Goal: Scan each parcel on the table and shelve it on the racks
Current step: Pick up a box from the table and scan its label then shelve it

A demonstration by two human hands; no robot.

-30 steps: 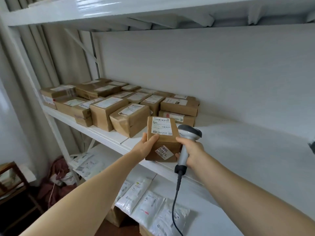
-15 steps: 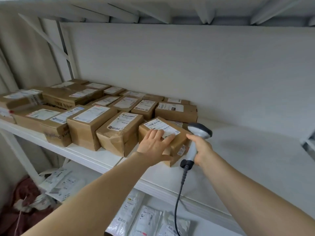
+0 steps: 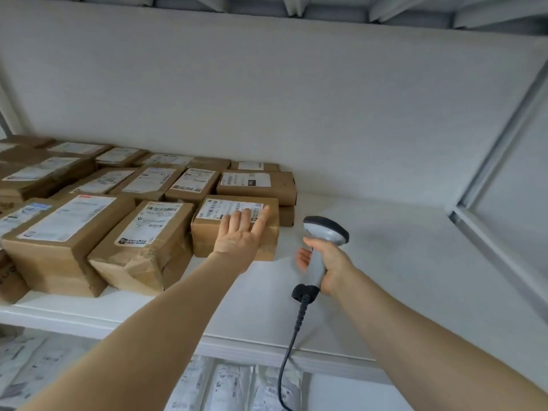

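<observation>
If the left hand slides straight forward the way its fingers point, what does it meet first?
Likely the stacked parcel right behind the front parcel that the left hand touches; depth is unclear.

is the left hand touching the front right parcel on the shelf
Touching. In the head view the left hand lies flat on the parcel, fingers across its label.

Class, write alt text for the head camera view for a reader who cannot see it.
A person's left hand rests flat on a brown labelled parcel at the right end of rows of similar parcels on a white rack shelf. The right hand grips a corded grey scanner beside it.
</observation>
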